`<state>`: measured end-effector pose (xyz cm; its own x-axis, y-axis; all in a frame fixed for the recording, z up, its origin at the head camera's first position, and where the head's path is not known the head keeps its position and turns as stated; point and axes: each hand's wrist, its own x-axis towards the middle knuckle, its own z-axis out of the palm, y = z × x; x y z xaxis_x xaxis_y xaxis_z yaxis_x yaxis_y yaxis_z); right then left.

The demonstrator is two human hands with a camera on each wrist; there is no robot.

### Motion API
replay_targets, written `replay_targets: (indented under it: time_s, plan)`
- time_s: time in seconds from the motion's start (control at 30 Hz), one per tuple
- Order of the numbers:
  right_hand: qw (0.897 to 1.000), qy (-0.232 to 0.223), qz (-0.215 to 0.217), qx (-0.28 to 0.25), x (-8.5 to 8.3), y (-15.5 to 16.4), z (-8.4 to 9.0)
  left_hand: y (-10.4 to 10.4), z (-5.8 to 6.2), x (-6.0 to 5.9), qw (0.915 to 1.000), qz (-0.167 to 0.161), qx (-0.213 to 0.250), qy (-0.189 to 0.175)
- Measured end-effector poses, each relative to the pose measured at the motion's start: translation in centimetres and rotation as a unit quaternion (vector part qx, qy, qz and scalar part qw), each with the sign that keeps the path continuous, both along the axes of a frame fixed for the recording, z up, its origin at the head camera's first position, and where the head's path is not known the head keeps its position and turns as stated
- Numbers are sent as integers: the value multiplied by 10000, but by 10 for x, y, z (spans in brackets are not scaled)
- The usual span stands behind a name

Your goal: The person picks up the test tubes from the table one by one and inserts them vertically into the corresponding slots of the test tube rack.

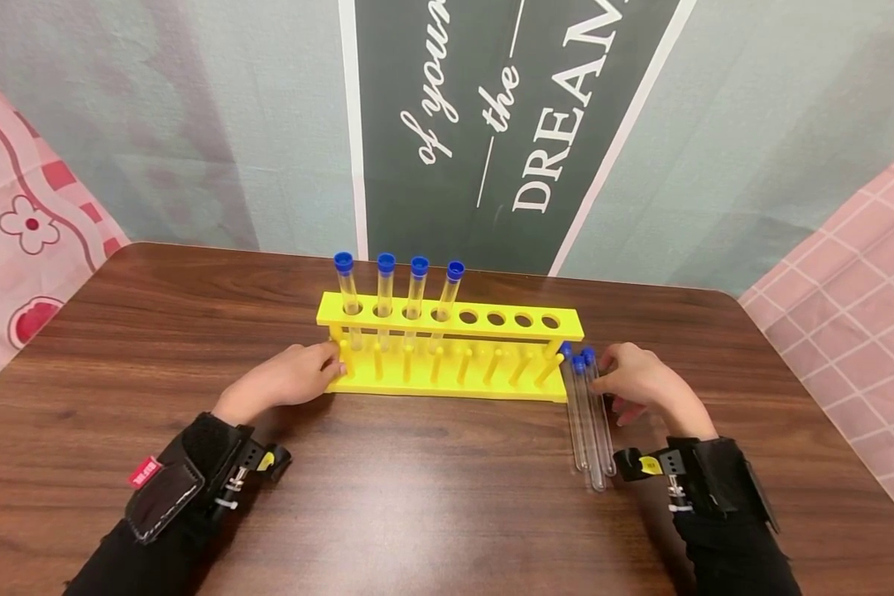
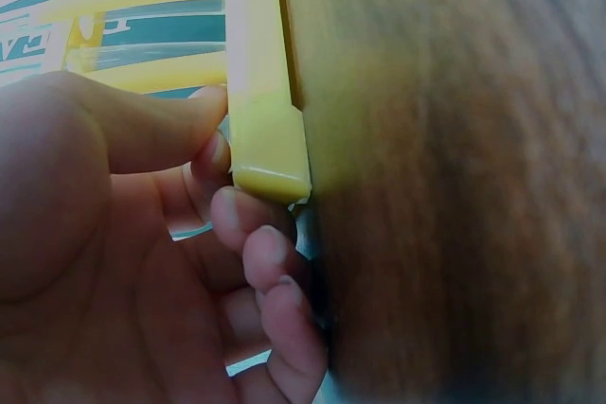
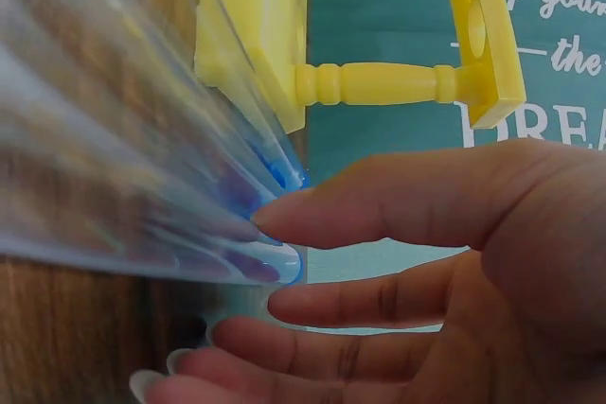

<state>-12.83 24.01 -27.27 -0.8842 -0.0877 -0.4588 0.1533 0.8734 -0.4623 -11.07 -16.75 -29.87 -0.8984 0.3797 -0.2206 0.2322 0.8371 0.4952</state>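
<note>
Obscured detail: in the left wrist view the table surface is out of focus, and only one corner of the yellow test tube rack (image 2: 270, 153) is sharp. In the right wrist view the loose tubes appear as a blurred, streaked mass at the left; individual tubes cannot be separated there, and only their blue caps are distinguishable. In the head view both forearms are cut off by the lower frame edge, and the right hand's fingertips are partly concealed behind the tube caps.

Rack: the yellow test tube rack (image 1: 447, 348) stands upright at the middle of the brown wooden table (image 1: 432, 497). Its top plate carries a single row of round holes. The four left holes hold capped test tubes (image 1: 398, 298), clear with blue caps; the four right holes are vacant. A row of yellow pegs lines the base.

Loose tubes: three clear test tubes (image 1: 590, 422) with blue caps lie side by side on the table, just beside the rack's right end, caps toward the rack.

Left hand (image 1: 286, 381): fingers curled against the rack's left end, thumb and fingertips pinching the base corner.

Right hand (image 1: 644, 382): fingers extended and relaxed, fingertips (image 3: 284, 215) touching the capped ends of the loose tubes; no tube is enclosed.
</note>
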Motion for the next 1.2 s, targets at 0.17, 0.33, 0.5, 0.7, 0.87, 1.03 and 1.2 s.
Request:
replay_targets:
  time_s: [0.17, 0.33, 0.5, 0.7, 0.87, 1.03, 1.2]
  plan:
    - [10000, -44, -52, -57, -1, 0, -1, 0, 0, 0, 10000, -17, -11, 16]
    - [10000, -32, -48, -60, -1, 0, -2, 0, 0, 0, 10000, -19, -19, 35]
    - [10000, -31, -70, -64, 0, 0, -3, 0, 0, 0, 10000, -22, -11, 49]
    - [9999, -57, -110, -99, 0, -1, -5, 0, -1, 0, 10000, -30, 22, 39]
    - [9999, -34, -98, -116, 0, 0, -5, 0, -1, 0, 10000, -58, 35, 42]
    - [9999, -22, -86, -95, 0, -1, -6, 0, -1, 0, 9999, -84, 62, 71]
    - [9999, -34, -66, -84, 0, -1, -6, -1, 0, 1, 9997, -162, 94, 164]
